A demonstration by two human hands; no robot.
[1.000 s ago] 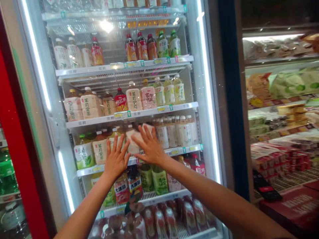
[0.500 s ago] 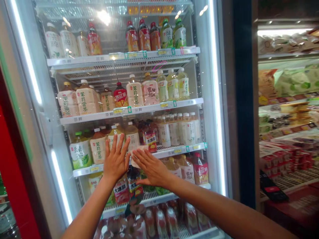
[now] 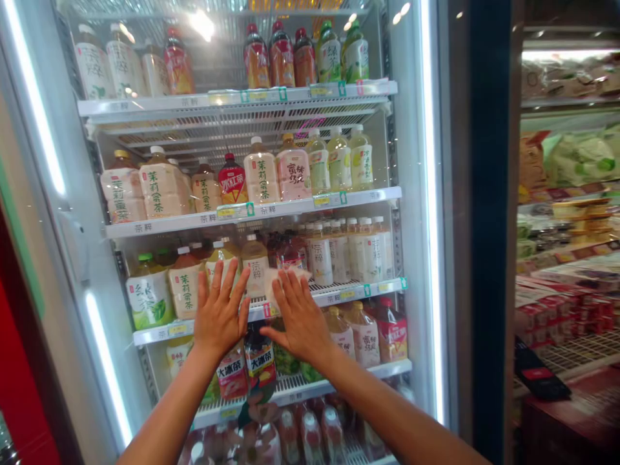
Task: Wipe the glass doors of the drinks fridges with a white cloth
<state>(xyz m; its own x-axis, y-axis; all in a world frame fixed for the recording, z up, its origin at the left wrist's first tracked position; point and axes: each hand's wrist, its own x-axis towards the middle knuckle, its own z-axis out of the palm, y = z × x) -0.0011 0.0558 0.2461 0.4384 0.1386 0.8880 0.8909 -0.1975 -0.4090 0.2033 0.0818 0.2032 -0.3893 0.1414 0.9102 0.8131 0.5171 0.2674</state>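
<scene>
My right hand (image 3: 303, 320) lies flat over a pale cloth (image 3: 272, 287), pressing it to the glass door of a lit drinks cooler. The cloth's left and upper edges stick out past the fingers; the rest is hidden under the hand. To its left, my left hand (image 3: 220, 316) rests against the glass with fingers spread and nothing in it. Behind the glass, close to the hands, show a cream-labelled bottle (image 3: 256, 268), a green-capped bottle (image 3: 149, 297) and a dark iced tea bottle (image 3: 260, 361).
Several cooler shelves (image 3: 256, 212) hold rows of bottled drinks behind the door. Bright light strips (image 3: 433, 194) run down both sides. At the right, past a dark post (image 3: 491, 226), stands another shelf unit with packaged goods (image 3: 571, 303). A red panel (image 3: 24, 361) borders the left.
My right hand and the cloth have slid right and slightly up across the glass, with the fingers now pointing more upward. My left hand has shifted slightly left. The view has moved a little.
</scene>
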